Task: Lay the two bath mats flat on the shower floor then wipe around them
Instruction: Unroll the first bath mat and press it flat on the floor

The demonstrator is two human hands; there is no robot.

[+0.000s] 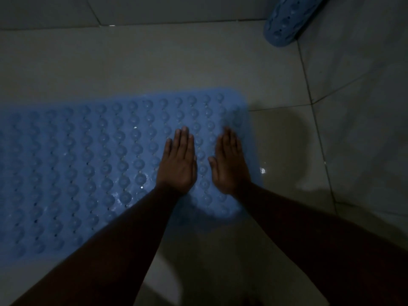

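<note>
A blue bath mat [88, 164] with rows of round bumps lies spread flat on the tiled shower floor, reaching from the left edge to the middle of the view. My left hand [178, 164] rests palm down on its right part, fingers straight and close together. My right hand [229, 164] lies flat beside it near the mat's right edge, holding nothing. A second blue bath mat [284, 23], rolled or folded, stands in the far right corner against the wall.
Pale wet floor tiles [154, 62] surround the mat, with a glint of water to the right of my right hand. A tiled wall [364, 85] rises on the right, another at the back. The light is dim.
</note>
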